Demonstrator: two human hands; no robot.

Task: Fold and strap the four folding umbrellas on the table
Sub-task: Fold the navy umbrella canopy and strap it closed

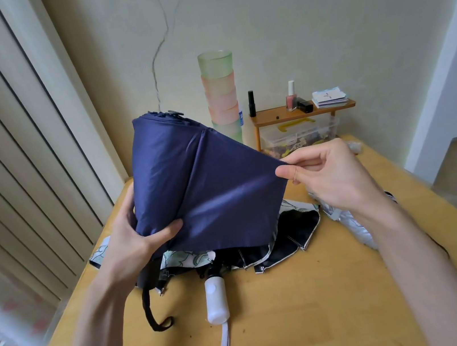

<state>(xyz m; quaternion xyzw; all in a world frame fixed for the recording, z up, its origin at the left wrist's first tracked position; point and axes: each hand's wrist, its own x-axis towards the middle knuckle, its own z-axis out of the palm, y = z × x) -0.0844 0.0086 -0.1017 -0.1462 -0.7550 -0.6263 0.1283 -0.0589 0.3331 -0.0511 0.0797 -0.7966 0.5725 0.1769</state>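
1. Above the middle of the wooden table [305, 325], the navy umbrella [199, 183] was held off the surface, its tip pointing up and away and its hem hanging toward the near side.
2. The left hand [129, 236] gripped the lower left of the canopy, with the thumb pressed flat across the fabric and the fingers curled behind the bundle.
3. The right hand [332, 174] pinched the edge of one panel between thumb and forefinger and drew it out taut to the right. I judged this to be pleat-smoothing, with the strapping not yet begun. I could see no strap on the navy cloth.
4. Directly under it lay a floral umbrella with a black lining [290, 231], unfolded, its white handle [215, 297] pointing toward the near edge. A silvery umbrella [349, 225] lay to the right, partly hidden by the forearm. I could not pick out a fourth for certain.
5. The pinch seemed the weak point to me. Slick fabric held by two fingertips could slip free, and the panel would then fall back into loose folds.
6. Uneven pleats would likely leave the roll too fat for its strap to close.
7. The navy hem hung just over the floral canopy, so a careless twist might snag or drag it.
8. A tall stack of cups [220, 93] stood at the far side, and a wide swing of the tip might reach it.
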